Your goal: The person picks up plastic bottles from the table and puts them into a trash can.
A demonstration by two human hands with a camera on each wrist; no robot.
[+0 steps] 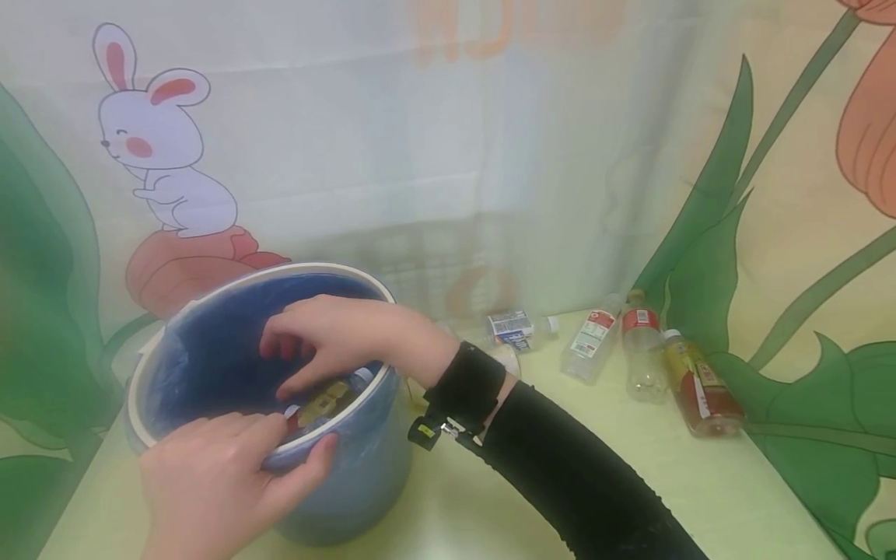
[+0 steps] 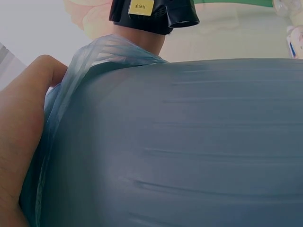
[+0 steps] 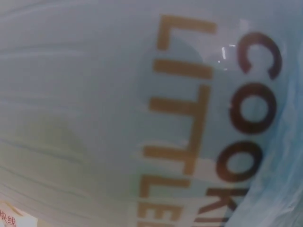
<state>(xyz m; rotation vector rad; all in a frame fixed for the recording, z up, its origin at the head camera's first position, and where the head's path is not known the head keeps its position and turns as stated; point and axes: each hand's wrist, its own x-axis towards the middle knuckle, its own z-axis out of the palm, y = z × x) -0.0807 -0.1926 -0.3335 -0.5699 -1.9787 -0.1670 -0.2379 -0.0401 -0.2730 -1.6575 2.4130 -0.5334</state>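
A blue bin (image 1: 364, 474) with a pale rim and a thin bluish plastic liner (image 1: 175, 365) stands on the table. My left hand (image 1: 217, 478) grips the near rim, thumb outside and fingers over the edge; the left wrist view shows this hand (image 2: 28, 113) against the liner (image 2: 113, 49). Over the bin's mouth, my right hand (image 1: 332, 334) reaches in with loosely bent fingers and nothing visible in them. Below it lies a yellow-labelled bottle (image 1: 325, 403) among other bottles, partly hidden. Close to the right wrist view is the bin's lettered wall (image 3: 175, 109).
Right of the bin, on the pale green table (image 1: 483, 498), lie a small bottle with a blue-and-white label (image 1: 514, 330), a clear bottle (image 1: 591, 342), a red-labelled bottle (image 1: 640, 350) and a bottle of reddish drink (image 1: 703, 389). A printed curtain (image 1: 350, 140) hangs behind.
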